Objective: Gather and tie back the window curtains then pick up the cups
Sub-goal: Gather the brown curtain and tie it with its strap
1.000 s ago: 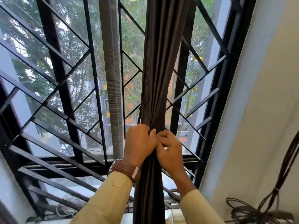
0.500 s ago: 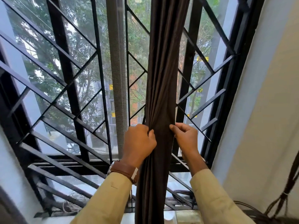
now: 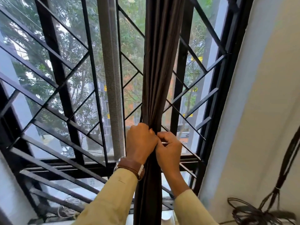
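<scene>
A dark brown curtain (image 3: 159, 70) hangs gathered into one narrow bundle in front of the barred window. My left hand (image 3: 140, 141), with a brown watch strap on its wrist, grips the bundle from the left at mid height. My right hand (image 3: 169, 149) is pressed against it from the right, fingers curled on the fabric beside my left thumb. A thin dark tie strand shows at the bundle's left edge just above my left hand. No cups are in view.
A black metal grille (image 3: 68, 101) spans the window, with a grey rolled mesh strip (image 3: 111, 82) left of the curtain. A cream wall (image 3: 263, 111) rises on the right, with coiled dark cables (image 3: 253, 211) at its foot.
My right hand, half a second ago apart on the bundle's right side, has come back in against my left hand. My left hand has kept its grip.
</scene>
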`<state>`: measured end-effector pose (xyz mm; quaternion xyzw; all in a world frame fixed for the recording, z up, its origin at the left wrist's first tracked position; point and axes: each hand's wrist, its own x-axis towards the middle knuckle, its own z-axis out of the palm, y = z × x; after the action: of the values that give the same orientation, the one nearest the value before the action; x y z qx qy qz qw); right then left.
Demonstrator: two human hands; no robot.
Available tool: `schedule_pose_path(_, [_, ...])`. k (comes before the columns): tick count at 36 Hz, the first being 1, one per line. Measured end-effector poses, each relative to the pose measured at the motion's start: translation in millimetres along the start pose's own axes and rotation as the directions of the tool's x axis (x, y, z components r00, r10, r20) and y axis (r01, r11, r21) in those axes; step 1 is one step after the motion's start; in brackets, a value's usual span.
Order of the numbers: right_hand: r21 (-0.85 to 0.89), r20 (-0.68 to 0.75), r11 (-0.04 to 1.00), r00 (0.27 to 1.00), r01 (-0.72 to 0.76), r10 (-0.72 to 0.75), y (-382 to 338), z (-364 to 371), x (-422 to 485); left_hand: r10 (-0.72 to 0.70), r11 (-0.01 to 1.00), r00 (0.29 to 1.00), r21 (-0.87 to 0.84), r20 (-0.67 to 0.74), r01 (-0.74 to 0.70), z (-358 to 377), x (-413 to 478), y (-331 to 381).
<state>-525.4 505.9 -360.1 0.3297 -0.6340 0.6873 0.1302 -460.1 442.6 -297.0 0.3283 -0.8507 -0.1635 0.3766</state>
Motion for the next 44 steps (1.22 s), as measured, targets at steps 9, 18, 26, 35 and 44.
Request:
schedule_pose_path(9, [-0.002, 0.090, 1.000, 0.996, 0.020, -0.020, -5, -2, -3, 0.008, 0.997, 1.000, -0.080, 0.028, -0.006, -1, -3, -5])
schedule_pose_path(18, [-0.014, 0.115, 1.000, 0.993, 0.025, -0.023, -6, 1, -9, 0.029, 0.990, 0.998, -0.136, 0.058, -0.020, -6, -7, -4])
schedule_pose_path(26, [0.013, 0.200, 0.997, 0.977, 0.076, -0.077, -6, -1, -11, 0.012, 0.997, 0.999, -0.076, 0.050, -0.008, -11, -5, -12])
schedule_pose_path(35, [0.110, 0.145, 0.918, 0.920, -0.380, 0.363, 11, -9, 39, 0.102, 0.995, 0.994, -0.012, 0.033, -0.102, -14, -12, -19])
schedule_pose_path(44, [0.153, 0.351, 0.879, 0.857, -0.451, 0.379, 7, -6, 64, 0.105, 0.994, 0.994, -0.012, 0.030, -0.105, -17, -16, -26])
